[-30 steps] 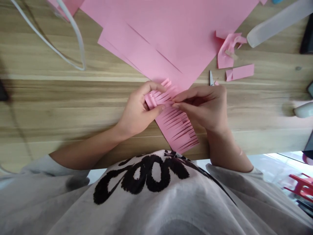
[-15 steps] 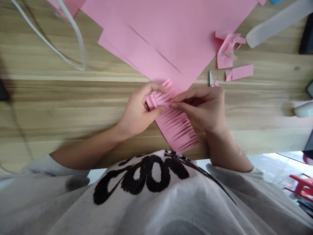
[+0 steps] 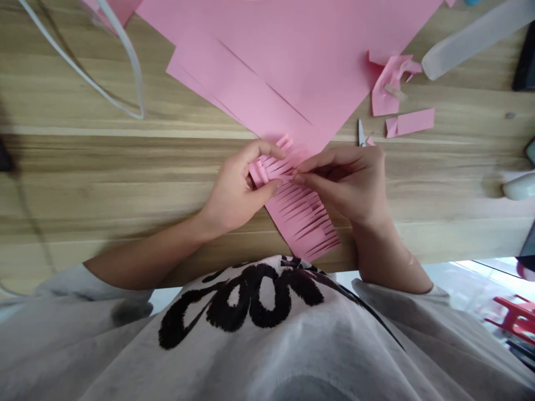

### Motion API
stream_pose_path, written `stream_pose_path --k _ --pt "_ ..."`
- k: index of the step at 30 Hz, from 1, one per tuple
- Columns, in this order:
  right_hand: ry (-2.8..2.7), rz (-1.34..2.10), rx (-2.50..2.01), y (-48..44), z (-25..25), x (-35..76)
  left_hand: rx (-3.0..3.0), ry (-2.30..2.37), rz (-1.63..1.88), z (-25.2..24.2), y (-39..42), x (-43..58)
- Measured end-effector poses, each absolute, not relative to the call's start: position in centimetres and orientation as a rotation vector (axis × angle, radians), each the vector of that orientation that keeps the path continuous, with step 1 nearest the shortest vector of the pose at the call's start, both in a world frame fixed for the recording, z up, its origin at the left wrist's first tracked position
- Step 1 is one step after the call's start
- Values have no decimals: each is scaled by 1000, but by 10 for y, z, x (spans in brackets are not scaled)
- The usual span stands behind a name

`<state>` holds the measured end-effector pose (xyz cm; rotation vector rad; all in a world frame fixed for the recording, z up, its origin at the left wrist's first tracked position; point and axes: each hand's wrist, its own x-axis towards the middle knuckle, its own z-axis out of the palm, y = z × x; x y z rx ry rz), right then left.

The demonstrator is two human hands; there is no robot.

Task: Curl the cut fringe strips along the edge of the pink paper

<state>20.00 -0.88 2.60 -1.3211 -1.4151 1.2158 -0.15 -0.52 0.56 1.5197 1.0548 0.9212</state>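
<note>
A pink paper strip (image 3: 298,223), cut into a fringe along its right side, lies slanted near the table's front edge. Its far end carries a few curled fringe pieces. My left hand (image 3: 234,189) grips the far part, thumb on top and index finger curved round the far side. My right hand (image 3: 349,181) pinches one thin fringe piece between thumb and index finger, close to the left thumb. Just beyond both hands lies a large pink paper sheet (image 3: 284,61) with slits in it; one corner reaches the fringed strip.
Right of the sheet are crumpled pink scraps (image 3: 387,92), a small pink rectangle (image 3: 412,122) and a metal blade tip (image 3: 361,133), partly hidden by my right hand. A translucent flat stick (image 3: 472,47) lies at the upper right. A white cable (image 3: 136,72) loops at the left.
My right fingertips have shifted very slightly along the fringe piece. Otherwise both hands and the strip stay in place.
</note>
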Motion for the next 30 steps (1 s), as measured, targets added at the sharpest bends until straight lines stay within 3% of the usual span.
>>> stream_pose_path --k 30 --pt "-1427 1205 -1392 -12 30 192 1628 1097 834 11 -8 -1"
